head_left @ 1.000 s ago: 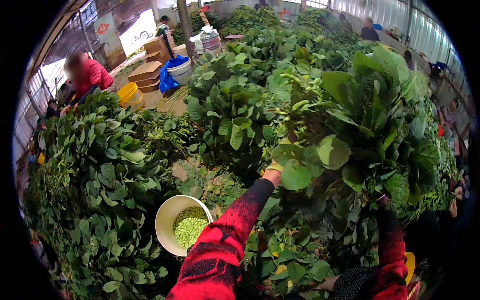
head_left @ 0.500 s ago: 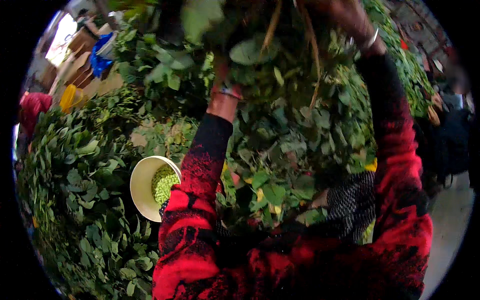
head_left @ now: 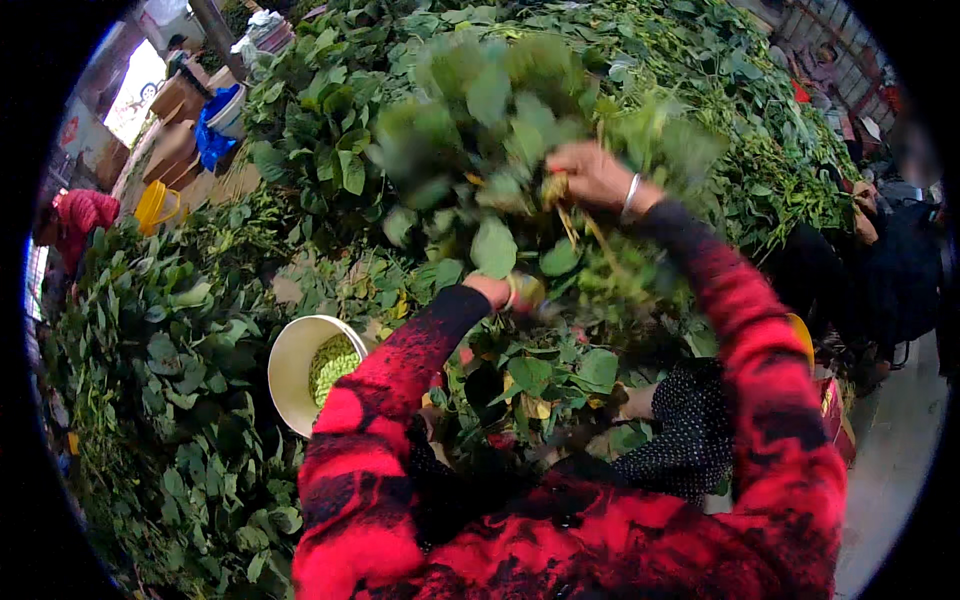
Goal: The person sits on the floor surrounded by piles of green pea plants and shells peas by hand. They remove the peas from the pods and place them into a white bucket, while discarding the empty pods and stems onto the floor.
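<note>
Right of the bucket (head_left: 288,378), my right hand (head_left: 597,178) angles inward, clenching stems (head_left: 567,224); nearer the bucket, my left hand (head_left: 522,292) blurs, grip unclear.

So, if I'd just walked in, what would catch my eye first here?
Probably the bright red-and-black sleeves reaching up from the lower edge, and the blurred leafy bunch above the middle, which the right hand appears to grip. Next comes the pale bucket of green beans beside the left sleeve, with heaped green plants filling the left side.
</note>
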Motion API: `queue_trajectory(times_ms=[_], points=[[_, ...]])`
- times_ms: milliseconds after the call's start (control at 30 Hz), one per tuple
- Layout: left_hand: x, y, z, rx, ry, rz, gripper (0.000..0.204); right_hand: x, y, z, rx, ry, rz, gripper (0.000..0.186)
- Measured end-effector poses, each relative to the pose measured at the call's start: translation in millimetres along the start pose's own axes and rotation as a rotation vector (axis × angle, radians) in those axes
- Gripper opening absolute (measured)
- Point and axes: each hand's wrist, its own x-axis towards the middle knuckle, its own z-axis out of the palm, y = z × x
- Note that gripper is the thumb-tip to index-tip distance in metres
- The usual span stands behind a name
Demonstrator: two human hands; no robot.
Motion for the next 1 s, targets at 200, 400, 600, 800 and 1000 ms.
queue_trajectory(times_ms=[200,400,600,800,1000], points=[[-21.4,81.8,-62.9,-0.104,-0.014,0.078,0.035,-25.2,18.9,-8.4,-0.008,-0.053,0.264,0.028],[-27.8,161.9,-97.1,0.032,0.621,0.386,0.032,-39.0,24.3,-6.0,-0.164,0.135,0.173,0.017],[46.3,111.8,-157.5,0.811,0.653,0.523,0.055,-43.0,-54.1,-30.4,-0.082,0.050,0.592,0.019],[69.5,85.9,-164.9,0.799,0.666,0.272,0.056,-89.7,-87.6,-36.0,-0.102,0.218,0.349,0.019],[76.3,74.9,-176.9,0.699,0.548,-0.070,0.048,-78.8,-130.1,-19.3,-0.156,0.120,0.465,0.017]])
